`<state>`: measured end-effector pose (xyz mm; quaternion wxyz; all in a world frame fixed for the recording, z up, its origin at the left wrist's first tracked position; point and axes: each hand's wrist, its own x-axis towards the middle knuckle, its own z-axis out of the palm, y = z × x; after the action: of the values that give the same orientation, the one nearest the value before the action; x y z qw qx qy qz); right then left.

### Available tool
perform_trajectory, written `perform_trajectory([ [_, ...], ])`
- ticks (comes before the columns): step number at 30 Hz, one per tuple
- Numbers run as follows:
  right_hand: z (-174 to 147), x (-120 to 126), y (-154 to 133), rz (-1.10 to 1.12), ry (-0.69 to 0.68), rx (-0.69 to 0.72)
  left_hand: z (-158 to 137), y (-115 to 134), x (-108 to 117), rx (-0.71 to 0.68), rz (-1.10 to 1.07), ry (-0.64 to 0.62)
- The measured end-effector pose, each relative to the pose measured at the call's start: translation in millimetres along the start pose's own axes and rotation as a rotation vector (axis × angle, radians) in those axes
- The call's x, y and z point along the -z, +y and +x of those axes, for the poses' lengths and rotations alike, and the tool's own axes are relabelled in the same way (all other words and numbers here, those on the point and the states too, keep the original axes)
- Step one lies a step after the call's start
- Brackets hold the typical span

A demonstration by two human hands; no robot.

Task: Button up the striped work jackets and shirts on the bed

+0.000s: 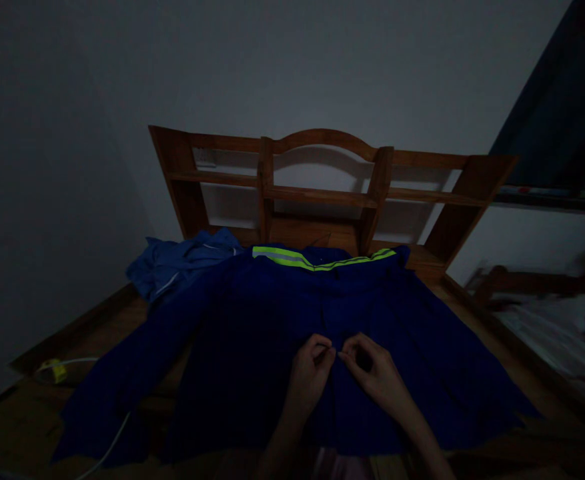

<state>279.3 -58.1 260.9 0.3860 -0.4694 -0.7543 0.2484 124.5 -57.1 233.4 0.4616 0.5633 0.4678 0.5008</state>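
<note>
Near the left edge of the brown wooden surface (118, 328) lies a thin white cable (83, 360) with a yellow tag (59, 371); crumpled light-blue cloth (177, 261) fills the far left corner. Mid-surface spreads a dark blue fabric jacket with yellow-green stripes (252, 327), its front pinched between the closed fingertips of left hand (311, 367) and right hand (373, 369).

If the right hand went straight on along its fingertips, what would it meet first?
Likely the left hand, just opposite; depth is unclear, so it may brush the blue jacket first.
</note>
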Motion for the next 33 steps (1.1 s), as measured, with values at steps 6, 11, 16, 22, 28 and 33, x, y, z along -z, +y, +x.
perform_trajectory([
  [6,-0.2,0.5,-2.0,0.003,-0.005,0.0,0.0,0.8,-0.5,0.015,-0.013,0.001],
  [11,0.2,0.2,-1.6,0.01,-0.002,-0.007,-0.3,2.0,-0.6,0.024,-0.026,-0.003],
  [16,-0.6,-0.3,-0.8,0.009,-0.003,-0.013,0.1,0.3,-0.8,0.04,-0.036,0.005],
  [22,-1.3,1.1,-2.2,0.012,-0.005,-0.011,1.5,-0.1,-1.3,0.043,-0.062,0.005],
  [28,-0.1,-0.2,-0.6,0.012,-0.002,-0.004,0.3,1.5,-1.6,0.032,-0.055,0.018],
  [33,-0.4,-0.6,-0.4,0.005,0.001,-0.003,-0.6,2.3,-1.3,0.025,-0.036,0.028],
])
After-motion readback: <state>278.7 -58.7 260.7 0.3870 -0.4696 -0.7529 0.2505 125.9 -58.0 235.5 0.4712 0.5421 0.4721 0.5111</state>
